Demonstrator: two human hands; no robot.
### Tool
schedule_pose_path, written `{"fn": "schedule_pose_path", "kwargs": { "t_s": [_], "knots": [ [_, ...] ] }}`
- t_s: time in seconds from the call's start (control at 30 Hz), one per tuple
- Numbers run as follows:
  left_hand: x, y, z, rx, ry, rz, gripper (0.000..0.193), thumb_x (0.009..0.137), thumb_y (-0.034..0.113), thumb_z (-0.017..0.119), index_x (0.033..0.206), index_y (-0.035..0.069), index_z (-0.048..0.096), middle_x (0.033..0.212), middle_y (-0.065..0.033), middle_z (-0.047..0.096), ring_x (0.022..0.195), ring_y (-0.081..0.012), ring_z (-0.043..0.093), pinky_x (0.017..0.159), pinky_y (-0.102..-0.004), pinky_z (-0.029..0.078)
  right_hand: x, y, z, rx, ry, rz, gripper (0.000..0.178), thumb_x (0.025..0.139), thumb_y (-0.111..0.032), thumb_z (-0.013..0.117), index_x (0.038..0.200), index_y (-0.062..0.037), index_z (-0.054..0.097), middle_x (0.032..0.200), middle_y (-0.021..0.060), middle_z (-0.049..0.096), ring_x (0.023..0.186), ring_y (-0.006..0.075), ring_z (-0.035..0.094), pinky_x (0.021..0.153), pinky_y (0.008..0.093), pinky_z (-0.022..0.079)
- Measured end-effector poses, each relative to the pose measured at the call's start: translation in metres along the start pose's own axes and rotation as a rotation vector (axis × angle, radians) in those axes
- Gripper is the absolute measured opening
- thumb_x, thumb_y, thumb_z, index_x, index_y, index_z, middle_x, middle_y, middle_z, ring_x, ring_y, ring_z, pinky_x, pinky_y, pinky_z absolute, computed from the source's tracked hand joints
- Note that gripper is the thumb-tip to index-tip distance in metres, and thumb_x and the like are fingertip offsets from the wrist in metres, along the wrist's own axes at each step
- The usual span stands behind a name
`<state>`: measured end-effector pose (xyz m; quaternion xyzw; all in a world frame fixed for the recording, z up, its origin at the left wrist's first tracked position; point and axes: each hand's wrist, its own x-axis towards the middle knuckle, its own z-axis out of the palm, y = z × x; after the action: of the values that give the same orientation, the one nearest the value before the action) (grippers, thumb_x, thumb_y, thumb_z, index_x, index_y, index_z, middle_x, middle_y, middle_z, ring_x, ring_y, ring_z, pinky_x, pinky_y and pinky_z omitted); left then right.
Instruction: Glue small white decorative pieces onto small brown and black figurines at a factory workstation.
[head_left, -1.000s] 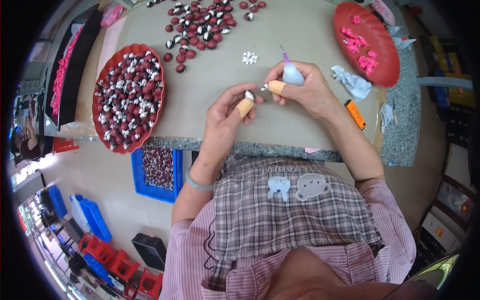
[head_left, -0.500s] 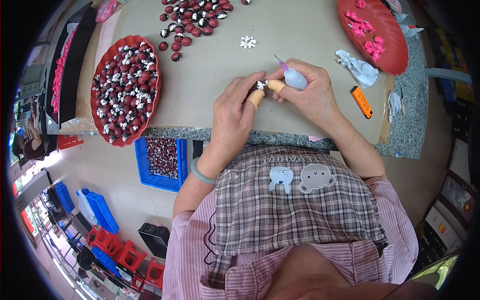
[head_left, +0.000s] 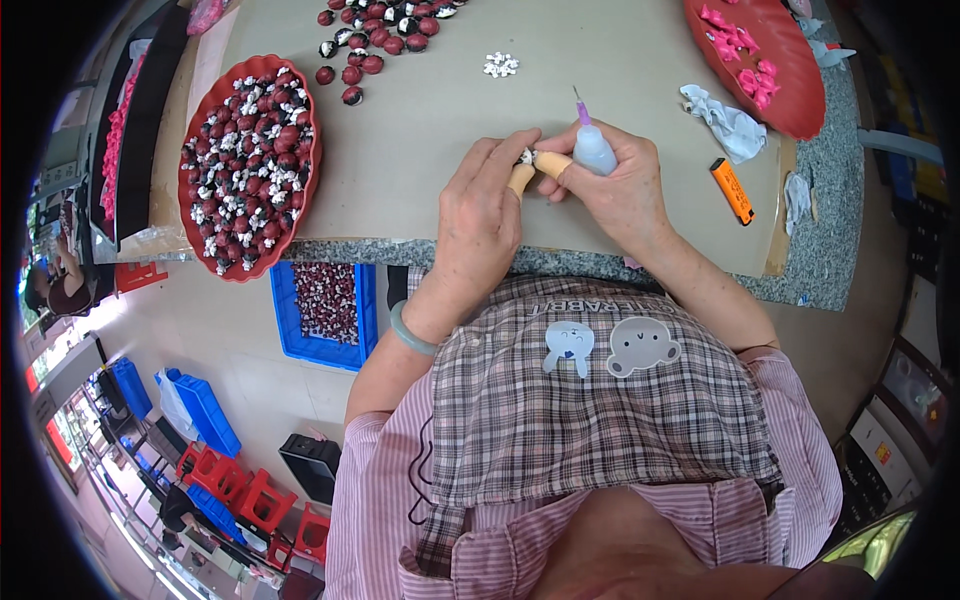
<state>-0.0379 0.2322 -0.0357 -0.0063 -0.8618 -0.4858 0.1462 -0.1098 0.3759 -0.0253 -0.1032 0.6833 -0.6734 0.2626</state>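
Between the thumb and fingers of my left hand [head_left: 482, 205] is a small black-and-white piece [head_left: 526, 157], mostly hidden by the fingertips. My right hand [head_left: 622, 185] grips a translucent squeeze bottle [head_left: 594, 150] with a purple needle tip pointing away from me. Its thumb, in a tan finger cover [head_left: 552, 164], presses against the piece; my left thumb wears a similar cover [head_left: 521, 178]. Beyond the hands lies a little cluster of white bits [head_left: 501, 65]. Dark red and black round pieces [head_left: 378, 38] are spread at the far left.
A red scalloped tray [head_left: 314, 165] full of dark red pieces with white bits stands at left. At far right are another red tray [head_left: 800, 112] with pink pieces, a crumpled tissue [head_left: 738, 130] and an orange lighter [head_left: 733, 191]. A blue crate [head_left: 368, 315] sits below the table edge.
The squeeze bottle has tipped more upright in my right hand. My left fingers have closed further over the small piece, and the whole view has shifted slightly.
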Motion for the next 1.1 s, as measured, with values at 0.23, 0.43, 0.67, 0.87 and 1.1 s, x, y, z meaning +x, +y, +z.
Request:
{"fn": "schedule_pose_path", "kwargs": {
  "t_s": [0.23,0.43,0.67,0.87,1.1],
  "knots": [
    [0.006,0.0,-0.022,-0.048,0.027,-0.031,0.043,0.075,-0.013,0.048,0.114,0.0,0.06,0.092,-0.0177,0.058,0.082,-0.0336,0.06,0.071,-0.0398,0.049,0.006,-0.008,0.006,0.045,-0.048,-0.051,0.011,0.086,-0.003,0.065,0.096,0.0023,0.065,0.082,0.0063,0.066,0.067,0.0097,0.063,0.061,0.0217,0.053],
    [0.026,-0.019,-0.13,0.625,0.368,0.052,0.027,0.083,-0.002,0.056,0.109,0.003,0.064,0.106,-0.0147,0.063,0.098,-0.0322,0.06,0.084,-0.0392,0.049,0.009,-0.012,-0.015,0.033,-0.085,-0.074,0.012,0.085,-0.003,0.066,0.096,0.0005,0.066,0.08,0.0035,0.065,0.067,0.008,0.061,0.06,0.0211,0.051],
    [0.046,-0.047,-0.122,0.975,0.321,0.266,0.024,0.075,0.006,0.067,0.099,0.006,0.068,0.106,-0.0063,0.064,0.096,-0.0294,0.053,0.085,-0.039,0.042,0.003,-0.015,-0.023,-0.122,-0.15,-0.027,0.01,0.086,-0.002,0.066,0.095,0.0012,0.065,0.085,0.004,0.063,0.068,0.0093,0.061,0.06,0.0212,0.05],
    [0.054,-0.048,-0.096,1.123,0.116,0.079,0.019,0.077,0.008,0.066,0.096,0.01,0.066,0.099,-0.0019,0.066,0.089,-0.0243,0.055,0.075,-0.0393,0.041,-0.001,-0.018,-0.028,-0.112,-0.148,-0.036,0.009,0.085,-0.001,0.066,0.094,0.0005,0.066,0.085,0.0031,0.063,0.067,0.0085,0.061,0.059,0.0208,0.05],
    [0.052,-0.038,-0.087,0.999,0.141,0.139,0.028,0.077,0.003,0.064,0.104,0.009,0.063,0.085,-0.0059,0.057,0.08,-0.0217,0.057,0.068,-0.0366,0.043,-0.001,-0.021,-0.038,-0.155,-0.105,0.048,0.012,0.084,-0.004,0.067,0.095,-0.0019,0.066,0.086,0.0013,0.062,0.065,0.0066,0.058,0.056,0.0178,0.046]
  ]
}}
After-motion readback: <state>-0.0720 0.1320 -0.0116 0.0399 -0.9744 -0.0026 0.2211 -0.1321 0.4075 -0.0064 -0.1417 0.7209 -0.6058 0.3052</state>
